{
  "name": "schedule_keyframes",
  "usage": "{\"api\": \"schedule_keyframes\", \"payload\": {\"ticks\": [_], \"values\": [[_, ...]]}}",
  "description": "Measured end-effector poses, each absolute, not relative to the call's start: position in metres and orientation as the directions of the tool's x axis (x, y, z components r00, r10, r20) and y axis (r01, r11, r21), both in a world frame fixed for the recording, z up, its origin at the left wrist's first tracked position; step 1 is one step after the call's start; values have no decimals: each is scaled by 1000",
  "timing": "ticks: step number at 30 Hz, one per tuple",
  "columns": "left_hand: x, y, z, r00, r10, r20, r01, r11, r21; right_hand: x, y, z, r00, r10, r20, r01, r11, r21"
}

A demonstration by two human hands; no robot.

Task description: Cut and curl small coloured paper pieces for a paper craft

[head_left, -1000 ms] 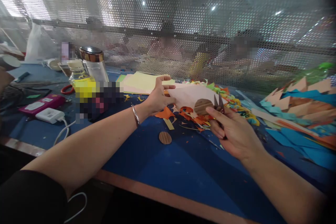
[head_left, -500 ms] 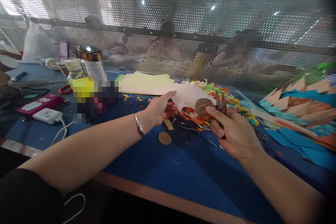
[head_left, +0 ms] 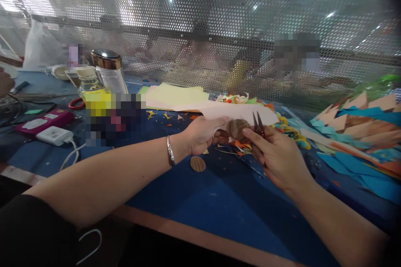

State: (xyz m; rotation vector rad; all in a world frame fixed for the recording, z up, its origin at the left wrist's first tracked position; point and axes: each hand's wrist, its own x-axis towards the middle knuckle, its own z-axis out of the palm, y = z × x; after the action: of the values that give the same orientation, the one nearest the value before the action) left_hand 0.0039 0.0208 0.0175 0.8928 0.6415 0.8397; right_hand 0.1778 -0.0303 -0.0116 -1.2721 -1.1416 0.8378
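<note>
My left hand (head_left: 203,133) is closed on the edge of a pale pink paper sheet (head_left: 241,112), held just above the blue table (head_left: 203,196). My right hand (head_left: 275,156) grips small scissors (head_left: 258,123), blades pointing up and slightly parted, and pinches a brown wood-grain disc (head_left: 238,127) against the sheet. A second brown disc (head_left: 198,163) lies flat on the table below my left hand. A silver bangle circles my left wrist.
Coloured paper scraps (head_left: 250,100) lie behind the hands. Blue and tan cut paper (head_left: 354,125) is piled at right. Yellow sheets (head_left: 175,94), a gold-lidded jar (head_left: 108,71), a pink phone (head_left: 44,120) and a white charger (head_left: 54,135) sit at left. A perforated screen (head_left: 200,29) stands behind.
My left hand went from open and reaching over the paper to closed on the pink sheet, pulling it nearer. The right hand with scissors and disc stayed roughly in place.
</note>
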Motion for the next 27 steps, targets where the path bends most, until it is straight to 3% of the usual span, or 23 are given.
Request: {"api": "schedule_keyframes", "payload": {"ticks": [9, 27], "values": [[2, 25, 13, 538, 832, -136, -290, 334, 897, 183, -31, -13, 193, 945, 265, 283, 205, -937], [0, 22, 18, 484, 862, -151, -173, 264, 949, 179, -31, -10, 202, 957, 208, 280, 147, -949]]}}
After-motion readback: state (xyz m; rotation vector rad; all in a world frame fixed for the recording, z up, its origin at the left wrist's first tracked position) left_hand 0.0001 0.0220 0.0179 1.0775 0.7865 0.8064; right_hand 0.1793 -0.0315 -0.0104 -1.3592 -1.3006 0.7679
